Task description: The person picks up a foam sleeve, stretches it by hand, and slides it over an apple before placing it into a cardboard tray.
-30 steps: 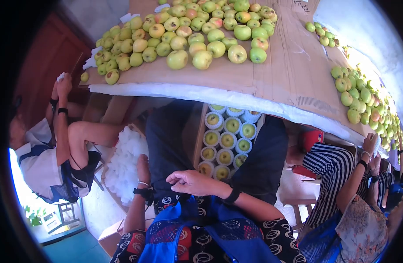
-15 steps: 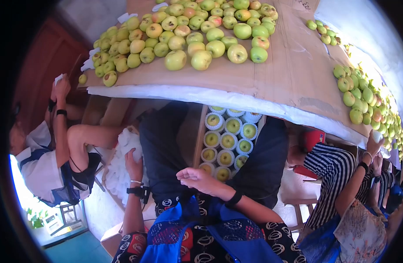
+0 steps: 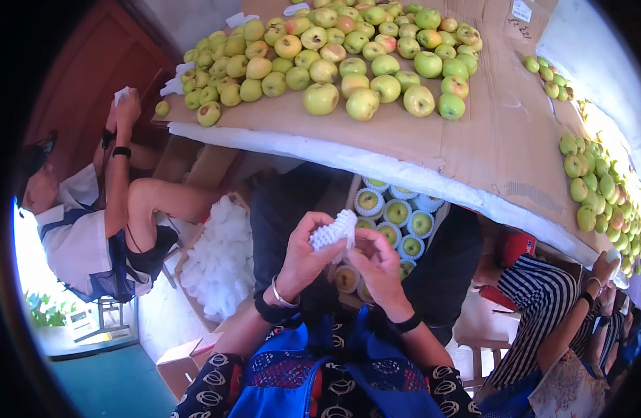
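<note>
A white foam net (image 3: 334, 231) is held between my two hands, above the box on my lap. My left hand (image 3: 308, 252), with a bracelet and dark band at the wrist, closes round its left side. The fingers of my right hand (image 3: 380, 263) are pinched at its right edge. Below them, apples in white foam nets (image 3: 397, 212) stand in rows in the box, partly hidden by my hands. A heap of loose white foam nets (image 3: 219, 254) lies to the left of my legs.
Loose green and yellowish apples (image 3: 322, 99) cover much of the cardboard-topped table (image 3: 487, 139) ahead. More apples (image 3: 599, 181) are piled at the right. One person (image 3: 90, 237) sits at the left, others (image 3: 543, 306) at the right. A cardboard box (image 3: 177, 366) stands at lower left.
My left hand has come away from the foam heap to the middle with a foam net. My right hand has moved right and met it there. The view has shifted slightly.
</note>
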Demonstrator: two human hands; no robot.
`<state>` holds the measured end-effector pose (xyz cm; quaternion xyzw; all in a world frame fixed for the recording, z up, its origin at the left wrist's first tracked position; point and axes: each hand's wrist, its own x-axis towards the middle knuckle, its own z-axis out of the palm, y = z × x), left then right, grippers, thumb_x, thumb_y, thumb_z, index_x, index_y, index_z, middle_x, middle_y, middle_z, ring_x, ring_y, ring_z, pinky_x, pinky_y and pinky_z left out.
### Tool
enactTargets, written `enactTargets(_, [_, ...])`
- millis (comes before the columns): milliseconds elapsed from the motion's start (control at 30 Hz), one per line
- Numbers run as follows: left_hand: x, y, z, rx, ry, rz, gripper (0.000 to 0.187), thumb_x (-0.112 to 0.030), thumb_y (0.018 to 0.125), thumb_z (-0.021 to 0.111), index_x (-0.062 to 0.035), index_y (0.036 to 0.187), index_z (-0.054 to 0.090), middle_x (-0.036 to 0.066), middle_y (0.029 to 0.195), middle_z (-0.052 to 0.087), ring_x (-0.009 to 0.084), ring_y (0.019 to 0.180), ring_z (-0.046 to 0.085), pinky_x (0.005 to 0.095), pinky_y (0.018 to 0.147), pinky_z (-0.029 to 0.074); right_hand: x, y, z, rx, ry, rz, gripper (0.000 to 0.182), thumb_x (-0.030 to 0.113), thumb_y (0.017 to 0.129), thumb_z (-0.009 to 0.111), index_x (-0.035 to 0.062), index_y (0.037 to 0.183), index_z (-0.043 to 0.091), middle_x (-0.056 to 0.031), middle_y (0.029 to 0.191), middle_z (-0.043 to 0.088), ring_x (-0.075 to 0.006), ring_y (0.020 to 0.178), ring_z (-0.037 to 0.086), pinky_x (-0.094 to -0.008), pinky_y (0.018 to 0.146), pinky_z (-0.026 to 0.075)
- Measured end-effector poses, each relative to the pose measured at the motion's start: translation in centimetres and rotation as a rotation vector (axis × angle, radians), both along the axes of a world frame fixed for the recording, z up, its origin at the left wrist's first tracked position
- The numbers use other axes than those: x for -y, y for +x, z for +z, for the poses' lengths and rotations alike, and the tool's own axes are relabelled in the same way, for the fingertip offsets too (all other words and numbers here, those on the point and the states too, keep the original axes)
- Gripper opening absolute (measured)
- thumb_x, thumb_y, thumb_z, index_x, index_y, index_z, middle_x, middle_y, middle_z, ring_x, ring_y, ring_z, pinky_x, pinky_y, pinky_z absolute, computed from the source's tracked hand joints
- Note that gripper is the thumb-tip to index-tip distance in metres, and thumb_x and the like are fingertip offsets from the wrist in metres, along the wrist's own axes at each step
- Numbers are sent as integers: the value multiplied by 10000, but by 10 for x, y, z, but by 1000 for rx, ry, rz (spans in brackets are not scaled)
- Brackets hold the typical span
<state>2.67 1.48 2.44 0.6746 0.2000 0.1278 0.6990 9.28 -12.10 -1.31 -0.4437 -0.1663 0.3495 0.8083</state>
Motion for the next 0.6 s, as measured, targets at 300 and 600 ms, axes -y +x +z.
enactTargets(300, [15, -3, -20, 50, -568, -77, 220, -120, 862, 597, -66, 1050, 497, 2, 974, 563, 63, 880, 523, 233, 770, 437, 18, 10, -11, 40, -183, -105, 222, 23, 859, 558, -5, 1076, 525, -20, 979, 584, -82, 894, 550, -231, 797, 442])
enactTargets(600, [5, -14, -42, 97, -845, -114, 189, -96, 901, 496, -51, 1083, 516, 25, 1031, 590, 109, 950, 568, 272, 849, 447, 11, 9, -20, -490, 142, -132, 130, 132, 917, 501, 25, 975, 547, -47, 942, 617, -127, 861, 589, -274, 784, 469])
